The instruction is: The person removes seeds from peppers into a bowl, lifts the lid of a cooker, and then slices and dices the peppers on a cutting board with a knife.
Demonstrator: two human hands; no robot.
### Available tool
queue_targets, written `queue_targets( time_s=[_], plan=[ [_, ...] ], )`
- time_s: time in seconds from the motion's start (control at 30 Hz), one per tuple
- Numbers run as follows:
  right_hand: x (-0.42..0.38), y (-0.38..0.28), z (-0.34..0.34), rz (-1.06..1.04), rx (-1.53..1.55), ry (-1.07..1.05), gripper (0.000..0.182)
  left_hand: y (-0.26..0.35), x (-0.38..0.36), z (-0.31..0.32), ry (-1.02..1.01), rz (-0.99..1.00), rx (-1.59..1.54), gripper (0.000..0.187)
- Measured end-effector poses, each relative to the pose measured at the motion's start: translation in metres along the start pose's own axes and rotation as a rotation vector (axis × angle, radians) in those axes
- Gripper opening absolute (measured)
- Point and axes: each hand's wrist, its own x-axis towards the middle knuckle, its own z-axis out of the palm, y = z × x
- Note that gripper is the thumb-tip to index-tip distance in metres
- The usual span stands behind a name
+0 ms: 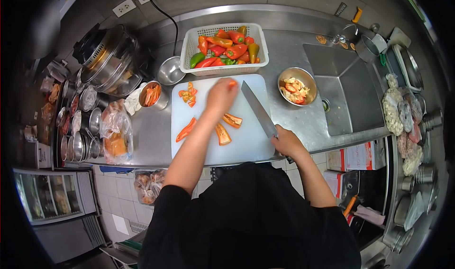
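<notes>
My right hand (pixel 287 142) is wrapped round the handle of a large kitchen knife (pixel 259 109), whose blade slants across the right side of the white cutting board (pixel 251 151). Over the upper middle of the board, my left hand (pixel 222 97) is closed and slightly blurred. A bit of orange-red pepper (pixel 232 84) shows at its fingertips. Two cut pepper halves (pixel 223 134) with pale insides lie below it, along with a red-orange pepper piece (pixel 186 129) partly beside my forearm. Small pepper pieces (pixel 188 94) are grouped at the board's upper left.
Behind the board stands a white plastic basket (pixel 225 70) of whole peppers. A metal bowl (pixel 310 86) with pepper trimmings sits at right, before the sink (pixel 350 89). Left are a metal container (pixel 161 100) of pepper strips, an empty-looking round bowl (pixel 171 71) and a plastic bag (pixel 117 127).
</notes>
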Motion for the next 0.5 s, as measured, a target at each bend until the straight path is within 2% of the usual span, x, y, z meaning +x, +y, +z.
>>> queue_targets(
  time_s=[0.03,0.1,0.17,0.27,0.3,0.37,0.43,0.47,0.5],
  plan=[
    [0.0,0.0,-0.001,-0.001,0.0,0.0,0.037,0.017,0.009,0.017,-0.034,0.091,-0.003,0.026],
    [0.001,0.001,-0.001,-0.009,-0.006,0.012,0.035,0.046,0.032,0.051,-0.167,0.205,-0.087,0.029],
    [0.0,0.001,-0.001,-0.01,-0.005,0.009,0.035,0.08,0.038,0.063,-0.141,0.344,-0.237,0.029],
    [0.001,0.01,0.004,-0.029,-0.002,0.029,0.033,0.071,0.063,0.052,-0.164,0.362,-0.187,0.031],
    [0.002,0.013,0.006,-0.056,-0.005,0.056,0.033,0.062,0.066,0.031,-0.202,0.355,-0.047,0.031],
    [0.001,0.014,0.006,-0.057,0.01,0.052,0.033,0.037,0.057,-0.008,-0.199,0.199,0.024,0.034],
    [0.002,0.013,0.003,-0.068,0.018,0.056,0.033,-0.014,0.044,-0.026,-0.185,0.046,0.034,0.037],
    [0.002,0.013,0.004,-0.073,0.019,0.063,0.033,-0.024,0.036,-0.035,-0.179,0.048,0.04,0.037],
    [0.001,0.014,0.004,-0.076,0.02,0.071,0.033,-0.03,0.028,-0.043,-0.223,-0.117,0.132,0.039]
  ],
)
